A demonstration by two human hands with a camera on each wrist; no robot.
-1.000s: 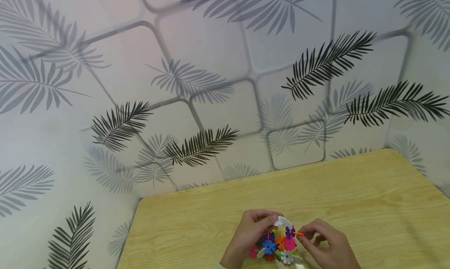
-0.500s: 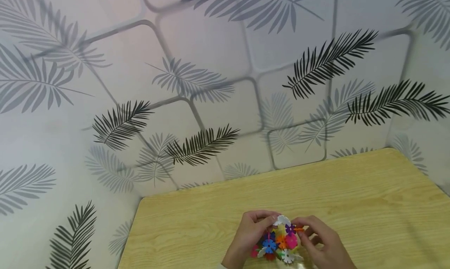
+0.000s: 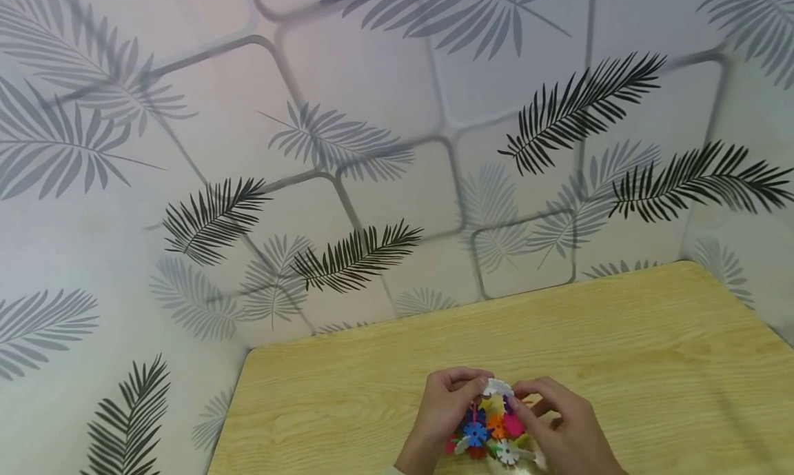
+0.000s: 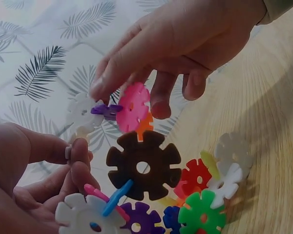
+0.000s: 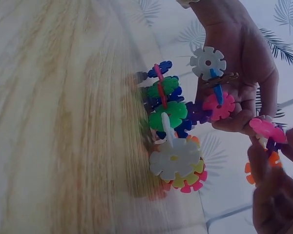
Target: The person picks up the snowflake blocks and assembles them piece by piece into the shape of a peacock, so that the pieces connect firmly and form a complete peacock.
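A cluster of colourful notched plastic discs point(image 3: 475, 433), slotted together, sits between both hands at the table's near side. My left hand point(image 3: 440, 406) pinches a white disc point(image 3: 496, 387) at the top of the assembly. On the other side, the thumb and index finger of my right hand point(image 3: 567, 423) pinch at a purple disc point(image 4: 106, 111), mostly covered in the head view. A pink disc point(image 4: 133, 107) joins the purple one in the left wrist view. Closer to that camera are a dark brown disc point(image 4: 124, 161) and a green disc point(image 4: 202, 214).
The assembly stands low over a light wood-grain table point(image 3: 347, 392). Behind the table rises a wall point(image 3: 384, 199) with a grey and black leaf pattern. In the right wrist view, white, yellow and pink discs point(image 5: 176, 158) stack near the tabletop.
My right hand has moved in leftward and slightly up, from an orange piece to the purple disc beside the white one. Its fingers now cover most of both pieces. The left hand barely moved.
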